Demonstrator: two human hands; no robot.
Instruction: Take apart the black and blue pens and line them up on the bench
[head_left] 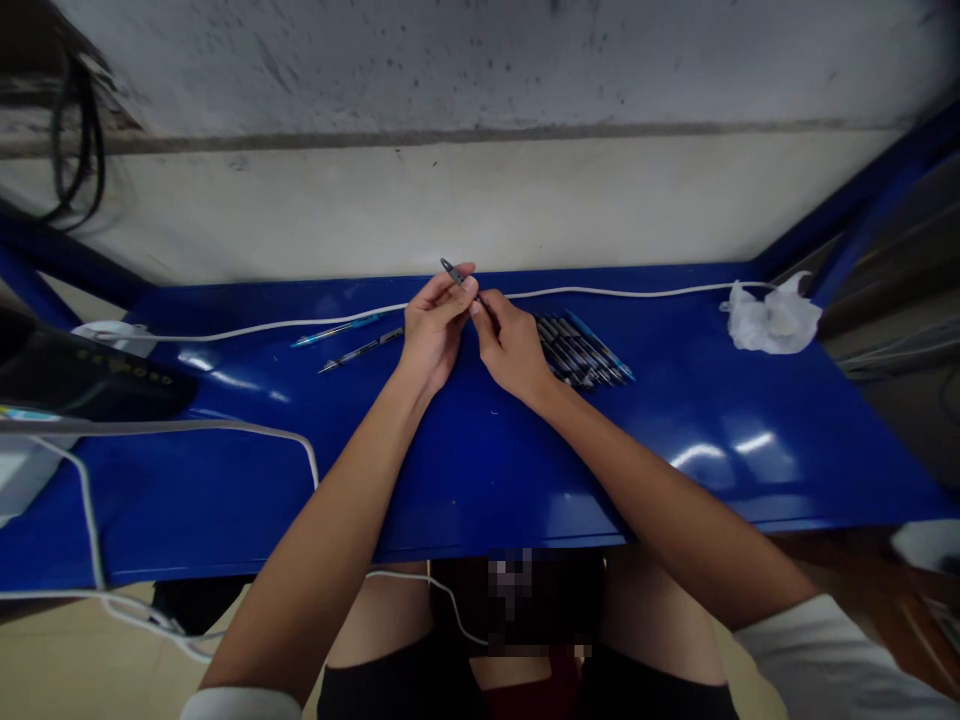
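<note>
Both hands meet over the back middle of the blue table [480, 460], closed around one dark pen [453, 270]. My left hand [437, 325] pinches the pen near its upper part, and the tip end points up and to the left. My right hand [514, 340] grips the lower end, which its fingers mostly hide. Left of my left hand lie a blue pen [337, 330] and a black clear-barrelled pen [361, 351]. Just beyond my right hand sits a row of several black pens [581, 350], with a blue pen [602, 346] at its right edge.
A white cable [615, 291] runs along the table's back. At the right lies a crumpled white plastic bag [774, 315]. On the left are a black object with lettering [97, 365] and another white cable [225, 425]. A wall [480, 210] stands behind.
</note>
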